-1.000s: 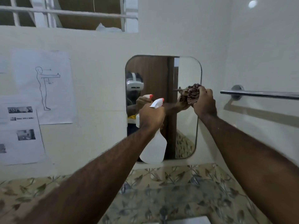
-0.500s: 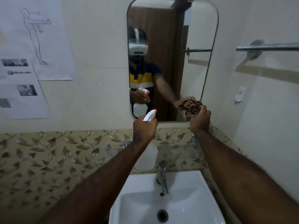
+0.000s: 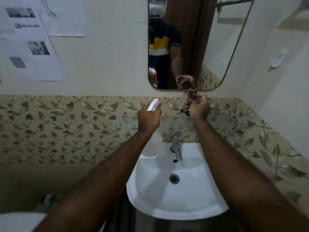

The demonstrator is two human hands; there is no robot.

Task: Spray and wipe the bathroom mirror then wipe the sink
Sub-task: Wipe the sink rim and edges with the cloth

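Observation:
The rounded mirror (image 3: 215,47) hangs on the cream wall above the white sink (image 3: 192,198). My left hand (image 3: 148,119) grips a white spray bottle (image 3: 153,146) with an orange-tipped nozzle, held over the sink's back left corner. My right hand (image 3: 199,108) clutches a bunched brown patterned cloth (image 3: 190,97), whose top touches the mirror's lower edge. Both hands and the bottle appear reflected in the mirror.
A chrome tap (image 3: 177,146) stands at the back of the sink, with the drain (image 3: 174,178) below it. Leaf-patterned tiles (image 3: 66,128) run behind. Printed sheets (image 3: 30,44) hang on the left wall. A small white hook (image 3: 278,60) sits on the right wall.
The view has tilted down from mirror to sink. My right hand wiped the cloth down from the mirror's upper right to its bottom edge. My left hand lowered the bottle.

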